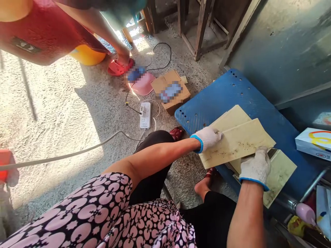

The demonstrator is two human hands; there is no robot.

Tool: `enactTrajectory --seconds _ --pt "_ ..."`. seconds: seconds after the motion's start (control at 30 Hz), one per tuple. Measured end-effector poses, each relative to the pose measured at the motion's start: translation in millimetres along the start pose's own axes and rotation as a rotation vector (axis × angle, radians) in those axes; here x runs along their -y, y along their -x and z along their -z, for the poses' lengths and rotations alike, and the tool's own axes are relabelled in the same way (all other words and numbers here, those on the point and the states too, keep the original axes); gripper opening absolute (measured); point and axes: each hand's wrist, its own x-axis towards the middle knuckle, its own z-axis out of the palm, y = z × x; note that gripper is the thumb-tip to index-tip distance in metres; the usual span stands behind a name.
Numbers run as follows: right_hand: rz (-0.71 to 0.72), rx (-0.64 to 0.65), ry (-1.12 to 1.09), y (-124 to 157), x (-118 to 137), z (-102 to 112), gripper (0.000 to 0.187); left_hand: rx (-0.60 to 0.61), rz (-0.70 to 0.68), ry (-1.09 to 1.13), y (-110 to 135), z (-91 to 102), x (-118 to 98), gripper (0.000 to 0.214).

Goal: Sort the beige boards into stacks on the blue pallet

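Both my hands wear white knitted gloves with blue cuffs. My left hand (pixel 209 138) grips the left end of a pale yellow sheet (pixel 240 143), thumb on top, its fingers partly hidden beneath. Dark specks dot the sheet's lower part. At its lower right edge, my right hand (pixel 255 167) is closed on the same sheet. A second yellow sheet (pixel 231 119) shows behind the first. Another specked yellow piece (pixel 280 177) sticks out to the right of my right hand; whether that hand also holds it, I cannot tell. Below them stands a blue perforated table (pixel 214 96).
A tissue box (pixel 312 144) sits on the table's right side. On the floor are a cardboard box (pixel 160 86), a pink basin (pixel 144 86), a power strip (pixel 145 117) and a grey cable (pixel 85 151). Another person's arm (pixel 103 31) reaches down near a red shoe (pixel 116 68).
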Motion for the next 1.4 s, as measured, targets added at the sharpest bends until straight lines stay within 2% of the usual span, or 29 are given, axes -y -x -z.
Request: enactTrajectory --seconds 0.2,0.27,0.4,0.53,0.8,1.03,1.2,1.3,1.4 --pt "-0.127 0.096 -0.068 5.3 -3.9 -21.5 0.034 -0.095 0.056 0.12 -22.2 2.1 -7.6 0.044" --pt "-0.133 0.116 0.017 6.8 -5.8 -27.3 0.035 -0.107 0.073 0.145 -29.6 0.9 -10.1 0.044" --pt "-0.012 0.103 0.286 3.9 -5.4 -32.6 0.041 -0.127 0.089 0.166 -42.9 -2.7 -12.7 0.041" --pt "0.042 0.164 0.482 -7.0 -6.1 -34.0 0.039 -0.142 0.068 0.11 -52.8 -6.2 -12.4 0.039" --pt "0.046 0.253 0.483 -39.5 -34.7 -32.6 0.039 -0.116 0.064 -0.054 -63.7 -0.4 -15.7 0.034" --pt "0.032 0.264 0.583 -49.7 -35.4 -36.2 0.036 -0.075 0.047 -0.174 -75.5 7.7 -15.9 0.037" --pt "0.063 0.254 0.646 -48.4 -27.6 -41.9 0.026 -0.179 0.014 -0.272 -78.9 6.9 -13.9 0.038" --pt "0.083 0.246 0.71 -44.8 -19.7 -45.9 0.017 -0.29 -0.045 -0.248 -80.1 10.3 -14.9 0.038" --pt "0.109 0.23 0.8 -40.8 -12.6 -48.2 0.017 -0.332 -0.059 -0.224 -83.8 14.4 -15.4 0.038"
